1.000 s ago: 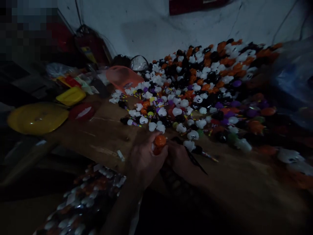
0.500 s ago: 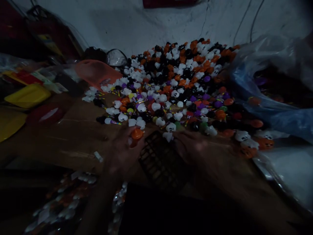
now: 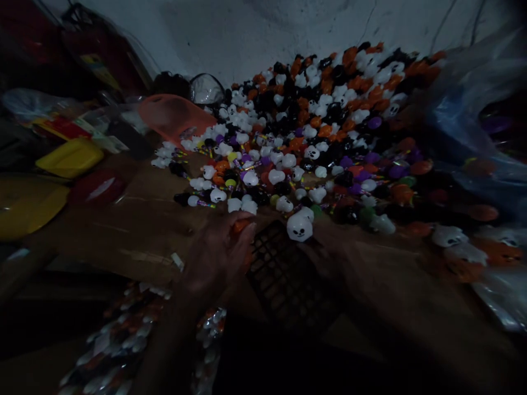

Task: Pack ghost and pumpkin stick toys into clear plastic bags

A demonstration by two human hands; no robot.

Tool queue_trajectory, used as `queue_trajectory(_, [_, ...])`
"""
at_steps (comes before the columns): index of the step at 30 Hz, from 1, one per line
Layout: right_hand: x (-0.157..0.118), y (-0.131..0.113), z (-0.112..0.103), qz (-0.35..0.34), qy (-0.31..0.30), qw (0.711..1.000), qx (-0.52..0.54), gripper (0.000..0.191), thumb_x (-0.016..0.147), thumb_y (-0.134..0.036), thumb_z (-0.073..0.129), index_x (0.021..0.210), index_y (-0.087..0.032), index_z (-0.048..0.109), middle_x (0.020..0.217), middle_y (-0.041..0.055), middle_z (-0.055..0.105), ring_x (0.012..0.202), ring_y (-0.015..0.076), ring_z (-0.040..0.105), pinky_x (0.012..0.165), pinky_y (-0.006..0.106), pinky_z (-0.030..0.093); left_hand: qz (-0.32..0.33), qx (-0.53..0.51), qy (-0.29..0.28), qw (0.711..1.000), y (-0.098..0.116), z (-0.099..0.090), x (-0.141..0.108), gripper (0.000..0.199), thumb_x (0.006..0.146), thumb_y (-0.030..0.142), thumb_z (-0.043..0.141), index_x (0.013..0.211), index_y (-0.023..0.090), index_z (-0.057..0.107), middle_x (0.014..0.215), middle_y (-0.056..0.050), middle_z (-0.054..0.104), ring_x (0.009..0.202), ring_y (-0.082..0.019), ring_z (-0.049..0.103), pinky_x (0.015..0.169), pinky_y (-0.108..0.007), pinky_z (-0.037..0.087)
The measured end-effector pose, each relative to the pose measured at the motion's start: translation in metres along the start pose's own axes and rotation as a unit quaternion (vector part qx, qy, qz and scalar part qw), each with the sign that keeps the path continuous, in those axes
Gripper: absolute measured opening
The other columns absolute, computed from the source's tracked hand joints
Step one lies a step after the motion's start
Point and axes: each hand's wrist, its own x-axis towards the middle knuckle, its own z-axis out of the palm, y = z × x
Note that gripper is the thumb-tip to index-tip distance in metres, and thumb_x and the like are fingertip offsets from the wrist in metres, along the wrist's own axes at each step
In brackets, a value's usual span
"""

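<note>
My left hand (image 3: pixel 216 249) is closed round an orange piece (image 3: pixel 241 225), left of a dark grid tray (image 3: pixel 284 274). On the tray's right side is my right hand (image 3: pixel 325 249), dim and blurred, with its fingertips by a white ghost-faced piece (image 3: pixel 300 227) above the tray's upper edge. Whether those fingers grip the white piece is hard to make out. Beyond both hands spreads a large heap of white, orange, black and purple small figures (image 3: pixel 325 101), some on colourful sticks.
Yellow scoop-like dishes (image 3: pixel 69 158) and a red dish (image 3: pixel 96 186) lie at the left, near an orange mesh bag (image 3: pixel 175 118). Clear plastic bags (image 3: pixel 465 131) stand at the right. Packed figures (image 3: pixel 119 340) show below the brown table edge (image 3: pixel 135 230).
The view has shifted, so the heap sits further right. My left fingers have closed further over the orange piece. The white ghost-faced piece now shows larger and more upright by my right hand.
</note>
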Motion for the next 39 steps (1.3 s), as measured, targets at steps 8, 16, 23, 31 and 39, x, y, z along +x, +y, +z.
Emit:
queue_trajectory(8, [0.042,-0.024,0.041,0.081,-0.009,0.986,0.148,0.016,0.084,-0.03,0.058,0.079,-0.019,0.068,0.065,-0.0026,0.065,0.061,0.0141,0.059,0.056,0.024,0.042,-0.023,-0.058,-0.018,0.998,-0.005,0.004,0.002,0.038,0.086,0.05,0.049,0.115,0.028,0.06,0.102,0.001,0.069,0.087,-0.017,0.064,0.076,-0.028,0.048])
queue_trajectory(16, [0.044,-0.035,0.038,0.041,0.007,0.999,0.033,0.012,0.083,-0.025,0.06,0.077,-0.019,0.069,0.069,0.0008,0.069,0.059,0.015,0.06,0.058,0.025,0.045,-0.029,-0.03,-0.005,0.999,-0.009,0.006,0.001,0.04,0.088,0.053,0.045,0.12,0.033,0.057,0.111,0.001,0.067,0.099,-0.02,0.064,0.084,-0.034,0.049])
queue_trajectory(23, [0.042,-0.05,0.026,-0.037,0.021,0.996,-0.083,0.008,0.08,-0.023,0.065,0.085,-0.019,0.07,0.069,0.0056,0.069,0.061,0.0189,0.062,0.059,0.027,0.048,0.032,-0.003,-0.003,0.999,-0.01,-0.004,0.0,0.049,0.087,0.049,0.047,0.13,0.025,0.049,0.121,-0.006,0.063,0.11,-0.022,0.06,0.092,-0.038,0.049])
queue_trajectory(31, [0.047,-0.019,0.056,-0.045,-0.032,0.994,0.091,0.027,0.086,-0.019,0.053,0.112,-0.021,0.061,0.101,0.0056,0.07,0.088,0.0215,0.065,0.08,0.034,0.05,0.066,0.068,-0.021,0.995,0.008,-0.017,0.009,0.062,0.073,0.036,0.067,0.131,0.026,0.049,0.122,-0.006,0.063,0.113,-0.027,0.058,0.097,-0.043,0.046])
queue_trajectory(39, [0.052,-0.039,0.036,-0.098,-0.032,0.994,0.035,0.016,0.08,-0.014,0.05,0.079,-0.024,0.063,0.067,0.0023,0.065,0.066,0.0194,0.064,0.069,0.028,0.054,0.04,0.047,-0.077,0.995,0.018,0.002,0.025,0.04,0.079,0.038,0.061,0.12,0.035,0.057,0.108,0.0,0.069,0.1,-0.025,0.063,0.087,-0.041,0.048])
